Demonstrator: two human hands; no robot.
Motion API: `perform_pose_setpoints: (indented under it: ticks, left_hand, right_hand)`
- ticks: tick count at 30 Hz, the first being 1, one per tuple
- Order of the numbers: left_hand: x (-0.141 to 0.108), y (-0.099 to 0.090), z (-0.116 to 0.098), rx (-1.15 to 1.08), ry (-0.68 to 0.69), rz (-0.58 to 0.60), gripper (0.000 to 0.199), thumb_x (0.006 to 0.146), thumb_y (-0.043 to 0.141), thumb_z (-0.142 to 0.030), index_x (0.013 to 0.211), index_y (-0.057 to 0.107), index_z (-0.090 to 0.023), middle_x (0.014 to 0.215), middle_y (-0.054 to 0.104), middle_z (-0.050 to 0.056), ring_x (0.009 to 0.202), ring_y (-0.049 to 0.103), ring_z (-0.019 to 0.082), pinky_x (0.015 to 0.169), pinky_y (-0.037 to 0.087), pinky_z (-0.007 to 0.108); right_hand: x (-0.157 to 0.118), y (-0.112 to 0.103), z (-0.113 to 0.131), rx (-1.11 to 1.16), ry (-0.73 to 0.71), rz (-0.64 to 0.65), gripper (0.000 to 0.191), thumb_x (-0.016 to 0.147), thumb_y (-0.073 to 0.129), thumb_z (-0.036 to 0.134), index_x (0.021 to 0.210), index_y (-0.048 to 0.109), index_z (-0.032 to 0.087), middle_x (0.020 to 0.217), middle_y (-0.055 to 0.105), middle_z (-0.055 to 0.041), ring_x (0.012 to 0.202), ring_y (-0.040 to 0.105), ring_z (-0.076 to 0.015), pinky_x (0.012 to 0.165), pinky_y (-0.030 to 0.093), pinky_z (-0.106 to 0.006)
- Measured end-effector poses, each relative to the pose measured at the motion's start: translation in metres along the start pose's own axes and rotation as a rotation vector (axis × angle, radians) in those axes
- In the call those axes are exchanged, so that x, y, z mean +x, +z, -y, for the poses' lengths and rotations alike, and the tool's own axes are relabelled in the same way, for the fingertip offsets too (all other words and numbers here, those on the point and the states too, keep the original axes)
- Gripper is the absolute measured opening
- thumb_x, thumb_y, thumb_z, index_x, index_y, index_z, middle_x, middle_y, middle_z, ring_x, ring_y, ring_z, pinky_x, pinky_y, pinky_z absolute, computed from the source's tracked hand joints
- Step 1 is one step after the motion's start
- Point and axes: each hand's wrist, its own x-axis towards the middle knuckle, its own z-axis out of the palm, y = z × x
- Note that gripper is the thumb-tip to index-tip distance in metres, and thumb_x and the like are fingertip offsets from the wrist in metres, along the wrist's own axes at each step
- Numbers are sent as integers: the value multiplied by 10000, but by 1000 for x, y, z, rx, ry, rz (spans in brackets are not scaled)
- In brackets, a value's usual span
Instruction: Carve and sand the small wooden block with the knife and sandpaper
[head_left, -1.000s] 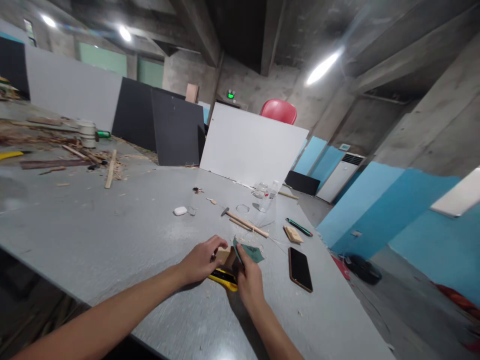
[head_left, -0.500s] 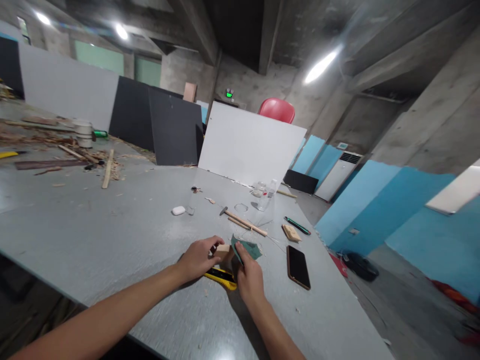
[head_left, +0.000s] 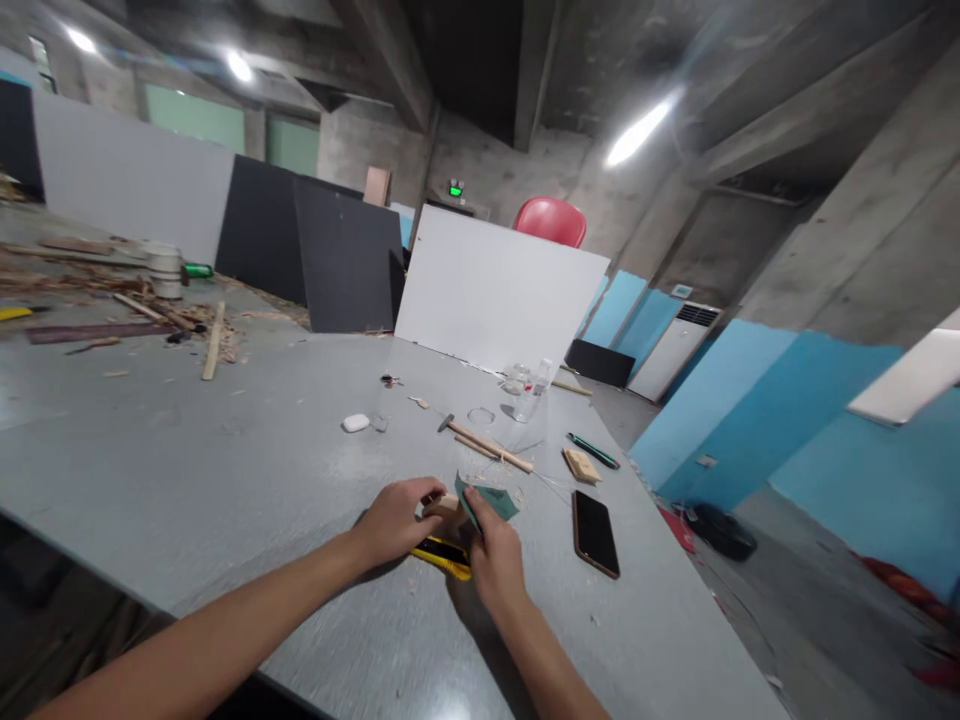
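Note:
My left hand [head_left: 397, 518] grips a small light wooden block [head_left: 444, 506] between thumb and fingers, low over the grey table [head_left: 292, 510]. My right hand [head_left: 495, 545] is closed on a folded green sheet [head_left: 491, 499], which looks like sandpaper, with its edge against the block's right side. Below the block lies a yellow and black cutter [head_left: 444, 557], partly behind my left hand's fingers. Beyond my hands, a hammer [head_left: 487, 444] rests beside a thin stick. A black phone [head_left: 595, 533] lies to the right of my right hand.
Further right are a small stack of wood pieces [head_left: 581, 465] and a green pen-like tool [head_left: 592, 450]. A clear bottle [head_left: 529, 392] stands near the white board [head_left: 499, 285]. A white case [head_left: 355, 423] lies left of the hammer. Wood scraps and a white cup [head_left: 166, 272] are at far left.
My right hand and the green sheet have shifted slightly left, and the sheet now covers more of the block's right end. My left hand keeps its hold.

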Motion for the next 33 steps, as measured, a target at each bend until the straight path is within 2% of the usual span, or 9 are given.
perform_pose_setpoints:
  ticks: [4,9,11,16,18,23,25,30,33]
  left_hand:
    - [1,1,2,24,24,11,156,762,584,-134,879,663,-202,884,713,4,836,639,185,762,422,277]
    - [2,2,1,-5,15,-4,241,802,651,-193,1037,695,-225,1017,745,5,934,663,197,845,443,289]
    - [1,1,1,-12,16,-13,251,803,651,-183,1047,694,-226,1031,742,6,950,661,195,855,443,288]
    - [1,1,3,12,52,0,179,777,582,-109,909,661,-203,914,704,9,863,633,183,775,420,276]
    - [1,2,3,15,62,1,167,766,577,-92,874,644,-199,888,695,2,842,627,174,758,409,270]
    - [1,3,0,-22,72,-21,181,790,623,-121,931,675,-222,938,710,-20,888,637,156,788,409,258]
    - [1,3,0,-14,70,-41,168,796,627,-131,928,677,-222,934,706,-19,889,633,155,788,407,259]
    - [1,1,0,5,63,-21,179,763,605,-102,899,656,-208,919,700,-7,881,627,165,773,399,266]
    - [2,1,0,19,58,-9,153,769,611,-119,890,648,-205,912,695,-3,873,624,171,765,394,271]
  right_hand:
    - [-2,2,5,55,-161,5,930,621,411,-70,1499,546,204,1510,560,-59,1433,528,-216,1222,437,-449]
    - [2,-2,2,-25,103,22,706,763,443,-5,1425,624,160,1408,644,-116,1323,630,-271,1139,516,-474]
    - [2,-3,0,-34,152,41,640,811,458,34,1415,633,154,1375,665,-125,1273,663,-287,1094,549,-480]
    - [-2,0,5,85,-96,9,807,707,412,-39,1468,582,171,1468,600,-74,1386,577,-215,1199,458,-421]
    - [-2,1,7,99,-109,5,819,698,407,-40,1471,579,170,1488,582,-66,1409,554,-206,1220,434,-413]
    - [3,-2,4,-13,205,56,665,782,437,25,1389,663,172,1357,679,-107,1272,664,-281,1116,528,-478]
    - [4,-2,3,-22,237,74,625,806,442,46,1373,675,167,1307,706,-118,1214,697,-296,1075,553,-493]
    - [-1,2,5,142,-19,9,700,798,434,19,1457,596,189,1445,620,-79,1351,609,-224,1173,483,-421]
    - [-1,4,5,157,-35,-3,738,771,443,2,1465,591,205,1463,605,-71,1377,586,-225,1197,459,-428]
